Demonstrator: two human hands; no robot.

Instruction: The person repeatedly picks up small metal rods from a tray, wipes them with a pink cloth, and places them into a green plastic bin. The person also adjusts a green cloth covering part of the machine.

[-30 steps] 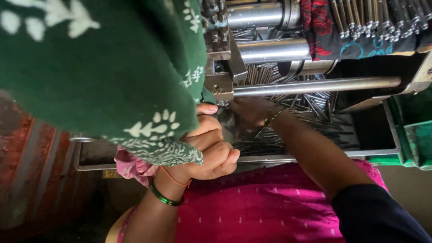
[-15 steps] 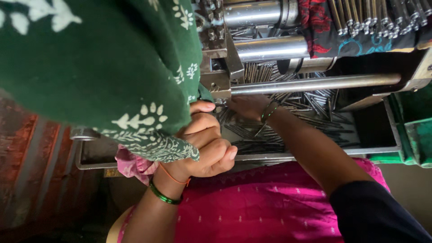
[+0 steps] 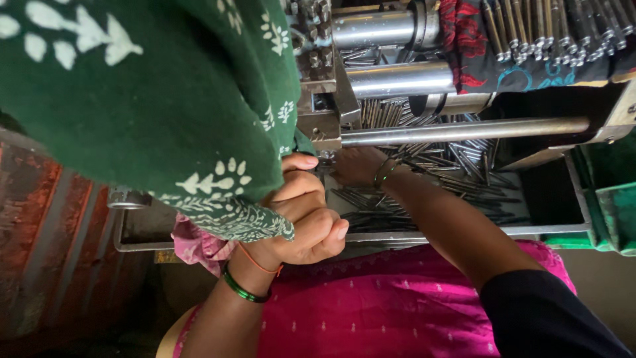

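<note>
My left hand [image 3: 306, 213], with a green bangle and an orange thread at the wrist, is curled into a fist beside the tray's front rail. Its thumb points at the metal block of the machine [image 3: 318, 126]. Nothing shows inside the fist, and a green printed scarf [image 3: 146, 99] hides part of it. My right hand [image 3: 358, 166], wearing thin bangles, reaches under a long steel bar [image 3: 464, 130] into a pile of thin metal rods [image 3: 437, 179]. Its fingers are hidden by the machine.
Two shiny steel cylinders [image 3: 397, 78] sit above the bar. The rods lie in a metal tray [image 3: 556, 229]. A row of upright rods on dark cloth [image 3: 556, 40] lines the top right. A green bin [image 3: 613, 212] stands at right, rusty red metal [image 3: 40, 252] at left.
Both hands stay in nearly the same place; my left fist has shifted slightly up toward the machine block.
</note>
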